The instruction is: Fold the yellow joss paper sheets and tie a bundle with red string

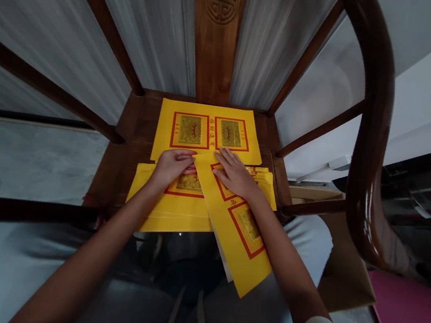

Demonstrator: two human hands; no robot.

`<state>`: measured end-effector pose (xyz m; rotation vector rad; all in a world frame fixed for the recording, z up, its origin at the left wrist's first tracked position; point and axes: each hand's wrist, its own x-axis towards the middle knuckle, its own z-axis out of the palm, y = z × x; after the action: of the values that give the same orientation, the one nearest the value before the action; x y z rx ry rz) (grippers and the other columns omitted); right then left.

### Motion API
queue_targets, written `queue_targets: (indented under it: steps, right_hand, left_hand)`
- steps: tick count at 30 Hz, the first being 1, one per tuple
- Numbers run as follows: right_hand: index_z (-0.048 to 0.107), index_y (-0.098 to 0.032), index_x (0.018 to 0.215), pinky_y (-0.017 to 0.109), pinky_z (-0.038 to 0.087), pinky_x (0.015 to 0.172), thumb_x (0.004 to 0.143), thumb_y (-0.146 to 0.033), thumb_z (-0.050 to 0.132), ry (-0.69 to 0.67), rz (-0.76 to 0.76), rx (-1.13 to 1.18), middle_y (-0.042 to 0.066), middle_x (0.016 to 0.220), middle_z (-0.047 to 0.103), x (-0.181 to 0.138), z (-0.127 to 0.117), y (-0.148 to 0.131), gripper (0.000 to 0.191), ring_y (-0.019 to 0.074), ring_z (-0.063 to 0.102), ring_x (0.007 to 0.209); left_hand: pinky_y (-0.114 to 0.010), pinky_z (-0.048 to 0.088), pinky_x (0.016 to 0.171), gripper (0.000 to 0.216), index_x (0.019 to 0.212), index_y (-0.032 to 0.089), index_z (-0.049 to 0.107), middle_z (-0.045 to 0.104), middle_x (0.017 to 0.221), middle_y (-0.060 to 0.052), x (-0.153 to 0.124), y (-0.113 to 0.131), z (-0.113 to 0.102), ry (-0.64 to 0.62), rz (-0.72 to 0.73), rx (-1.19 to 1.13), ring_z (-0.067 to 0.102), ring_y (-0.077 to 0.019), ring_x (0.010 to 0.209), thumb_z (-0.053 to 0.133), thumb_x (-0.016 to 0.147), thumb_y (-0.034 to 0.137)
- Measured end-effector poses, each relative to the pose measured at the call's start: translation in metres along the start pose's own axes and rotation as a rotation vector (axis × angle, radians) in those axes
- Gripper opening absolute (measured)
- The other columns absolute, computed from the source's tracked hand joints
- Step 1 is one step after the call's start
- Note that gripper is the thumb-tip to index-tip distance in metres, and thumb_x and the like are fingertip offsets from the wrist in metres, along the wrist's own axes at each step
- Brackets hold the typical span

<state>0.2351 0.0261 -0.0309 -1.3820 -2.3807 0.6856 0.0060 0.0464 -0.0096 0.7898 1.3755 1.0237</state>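
A yellow sheet of joss paper [219,211], with red frames and gold patches, lies slanted across the chair seat and hangs over its front edge. It looks folded, with a pale underside showing along its lower left edge. My left hand [172,169] is closed, its thumb and fingers pinching the sheet's upper left corner. Flat on the same sheet rests my right hand [235,176], fingers spread. Beneath both lies a lower pile of joss paper [166,214], partly covered. Further back, another joss paper sheet [165,122] lies flat with two framed gold squares.
The wooden chair seat [112,171] carries the papers, backed by a carved splat [217,49] and thin spindles. A curved armrest [375,125] rises at right. Below it stand a cardboard box [347,279] and a pink plastic object [414,318].
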Motion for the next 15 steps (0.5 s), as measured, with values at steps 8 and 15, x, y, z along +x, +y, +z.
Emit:
queue_targets:
  steps: [8,15]
  right_hand:
    - [0.034,-0.023,0.168,0.052,0.012,0.137,0.108,-0.067,0.026,-0.002,0.004,-0.018,0.008,0.179,0.022,-0.0002,-0.0006,-0.0007,0.075,0.0269,0.011,0.169]
    - [0.035,-0.022,0.168,0.052,0.012,0.137,0.108,-0.065,0.029,0.006,0.005,-0.015,0.009,0.179,0.022,0.0001,0.0002,0.0003,0.074,0.0265,0.011,0.169]
  left_hand:
    - [-0.025,0.067,0.060,0.017,0.090,0.008,0.077,0.077,0.075,-0.009,0.0002,-0.0016,0.0022,0.000,0.036,-0.007,0.074,-0.0164,0.059,0.083,0.075,0.007]
    - [-0.024,0.065,0.059,0.015,0.089,0.009,0.077,0.076,0.073,-0.007,-0.0017,-0.0021,0.0036,0.020,0.040,-0.005,0.072,-0.0146,0.057,0.082,0.075,0.007]
